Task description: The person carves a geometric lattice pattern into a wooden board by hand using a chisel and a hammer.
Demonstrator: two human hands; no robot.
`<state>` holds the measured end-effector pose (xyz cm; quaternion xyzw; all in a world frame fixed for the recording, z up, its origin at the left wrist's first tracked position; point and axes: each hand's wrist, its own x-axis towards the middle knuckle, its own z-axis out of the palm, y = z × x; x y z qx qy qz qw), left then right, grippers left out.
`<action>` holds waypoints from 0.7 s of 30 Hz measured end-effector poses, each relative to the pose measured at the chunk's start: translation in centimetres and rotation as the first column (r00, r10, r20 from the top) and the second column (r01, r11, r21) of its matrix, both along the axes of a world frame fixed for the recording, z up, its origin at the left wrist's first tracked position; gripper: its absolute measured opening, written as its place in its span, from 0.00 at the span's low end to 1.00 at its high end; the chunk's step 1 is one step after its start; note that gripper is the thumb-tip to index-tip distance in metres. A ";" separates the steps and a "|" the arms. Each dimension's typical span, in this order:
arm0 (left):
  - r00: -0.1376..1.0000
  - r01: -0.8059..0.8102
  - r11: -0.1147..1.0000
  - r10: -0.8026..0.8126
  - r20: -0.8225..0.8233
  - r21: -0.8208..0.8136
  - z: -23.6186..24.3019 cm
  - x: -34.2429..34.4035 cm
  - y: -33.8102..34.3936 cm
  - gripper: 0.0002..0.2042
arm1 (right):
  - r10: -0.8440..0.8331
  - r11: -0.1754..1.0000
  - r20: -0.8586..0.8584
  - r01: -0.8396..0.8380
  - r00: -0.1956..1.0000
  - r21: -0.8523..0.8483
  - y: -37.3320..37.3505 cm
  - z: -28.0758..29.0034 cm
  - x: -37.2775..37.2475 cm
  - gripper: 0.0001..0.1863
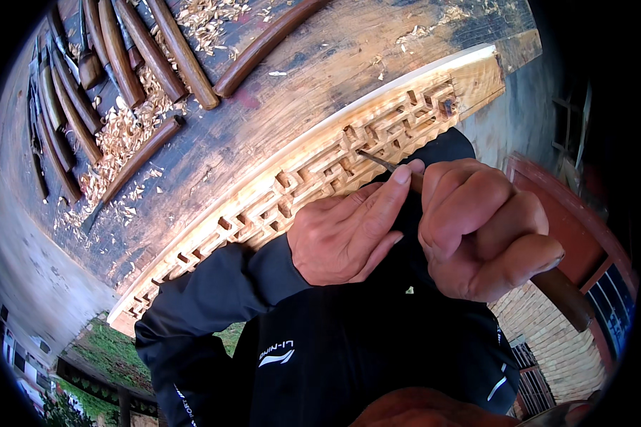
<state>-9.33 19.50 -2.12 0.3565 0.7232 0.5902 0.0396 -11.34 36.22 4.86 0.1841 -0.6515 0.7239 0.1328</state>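
A long pale wooden board (395, 96), carved with an angular lattice of recesses, lies slanted along the near edge of the workbench. My right hand (481, 228) is closed in a fist around the brown wooden handle (566, 299) of a carving chisel. Its thin dark blade (376, 159) reaches into the carved pattern, toward the board's right part. Over the near side of the board rests my left hand (349, 235), its fingertips pinched on the chisel's shank just in front of the right fist. The middle of the chisel is hidden by both hands.
Several wooden-handled chisels (121, 60) lie at the far left of the workbench (299, 89) among curled wood shavings (124, 132). Nearer the board are a single chisel (139, 160) and a curved wooden handle (263, 46). Grass (114, 356) shows beyond the bench's near left end.
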 end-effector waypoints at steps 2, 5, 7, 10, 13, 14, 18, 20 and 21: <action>1.000 -0.008 1.000 0.008 -0.003 -0.005 -0.1 0.0 0.0 0.37 | -0.010 1.000 -0.005 0.009 1.000 -0.019 -0.2 -0.1 -0.1 0.23; 1.000 -0.025 1.000 0.025 -0.009 -0.004 -0.3 0.6 0.0 0.37 | -0.113 0.985 -0.076 0.102 0.991 -0.136 -1.6 -0.6 0.0 0.25; 0.999 -0.041 0.999 0.041 -0.026 0.007 -0.7 0.7 0.1 0.37 | -0.210 0.955 -0.140 0.172 0.968 -0.243 -3.0 -1.7 -0.1 0.28; 0.996 -0.070 0.997 0.071 -0.049 0.037 -1.0 1.0 0.3 0.36 | -0.315 0.934 -0.243 0.255 0.917 -0.248 -3.7 -2.5 -0.3 0.31; 0.997 -0.046 0.998 0.049 -0.066 0.045 -0.9 0.5 0.4 0.37 | -0.105 0.992 -0.240 0.119 0.965 0.043 -1.0 -1.9 0.9 0.27; 0.999 -0.003 0.999 0.005 -0.049 0.032 -0.3 0.1 0.2 0.37 | -0.121 0.991 -0.256 0.133 0.959 0.031 -0.7 -1.7 1.1 0.28; 0.993 0.106 0.994 -0.106 -0.056 0.003 -0.1 -0.1 0.7 0.39 | -0.170 0.981 -0.174 0.151 0.970 -0.122 0.7 -0.1 2.1 0.35; 0.985 0.170 0.984 -0.171 -0.034 -0.044 0.4 -0.2 0.4 0.41 | -0.183 0.957 -0.222 0.122 0.958 -0.263 0.7 -0.3 1.3 0.34; 0.986 0.164 0.986 -0.165 -0.036 -0.020 0.2 -0.1 0.6 0.41 | -0.188 0.938 -0.247 0.099 0.951 -0.333 0.6 -0.5 0.9 0.33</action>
